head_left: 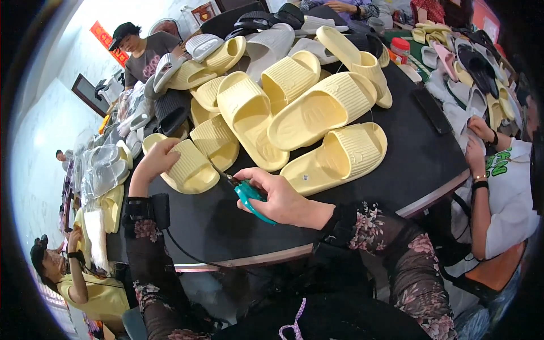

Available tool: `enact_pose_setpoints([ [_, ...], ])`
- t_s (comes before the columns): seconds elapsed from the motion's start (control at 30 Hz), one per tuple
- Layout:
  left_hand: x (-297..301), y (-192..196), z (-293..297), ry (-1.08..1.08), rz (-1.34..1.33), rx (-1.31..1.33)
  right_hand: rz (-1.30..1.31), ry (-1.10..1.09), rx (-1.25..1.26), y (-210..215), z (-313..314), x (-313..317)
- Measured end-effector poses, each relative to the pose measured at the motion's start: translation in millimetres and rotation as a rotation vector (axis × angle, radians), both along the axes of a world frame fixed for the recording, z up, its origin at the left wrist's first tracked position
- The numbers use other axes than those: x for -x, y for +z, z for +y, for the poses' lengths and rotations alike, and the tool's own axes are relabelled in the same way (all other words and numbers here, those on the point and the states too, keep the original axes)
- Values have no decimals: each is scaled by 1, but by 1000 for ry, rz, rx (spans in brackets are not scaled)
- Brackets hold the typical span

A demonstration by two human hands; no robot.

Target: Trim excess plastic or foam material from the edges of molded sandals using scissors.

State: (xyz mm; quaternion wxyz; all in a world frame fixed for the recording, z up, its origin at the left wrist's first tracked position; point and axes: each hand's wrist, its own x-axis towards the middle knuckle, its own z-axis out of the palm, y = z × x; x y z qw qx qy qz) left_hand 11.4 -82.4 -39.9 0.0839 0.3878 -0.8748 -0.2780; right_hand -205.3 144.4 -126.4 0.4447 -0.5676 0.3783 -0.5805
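Note:
My left hand (154, 163) grips the side of a pale yellow slide slipper (195, 170) at the near left of the pile. In my right hand (283, 199) is a pair of teal-handled cutting nippers (247, 197), fingers wrapped round the grips. The dark tips of the nippers lie close to the strap edge of that slipper; whether they touch it I cannot tell. Just beyond, another yellow slipper (214, 141) stands against the first. A larger yellow slipper (340, 158) with a small round sticker on its insole lies to the right of my right hand.
More yellow, white and black slippers heap up on the black table (238, 238). A dark phone-like slab (432, 110) lies near the right edge, and a red-lidded jar (399, 51) stands farther back. Co-workers sit left, right and across. A cable (198, 255) runs from my left wrist strap.

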Motion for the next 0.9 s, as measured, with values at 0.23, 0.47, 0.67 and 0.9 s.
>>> enact_pose_setpoints([
  [0.23, 26, 7, -7, 93, -95, -51, -3, 21, -30, 3, 1, 2],
  [0.47, 31, -18, -31, 1, -170, -13, 71, -60, 64, 4, -1, -2],
  [0.67, 37, -33, -28, 61, -77, -136, 63, -89, 98, -2, 0, 2],
  [0.9, 34, -25, -11, 121, -111, -202, 66, -118, 163, -4, -1, 1],
])
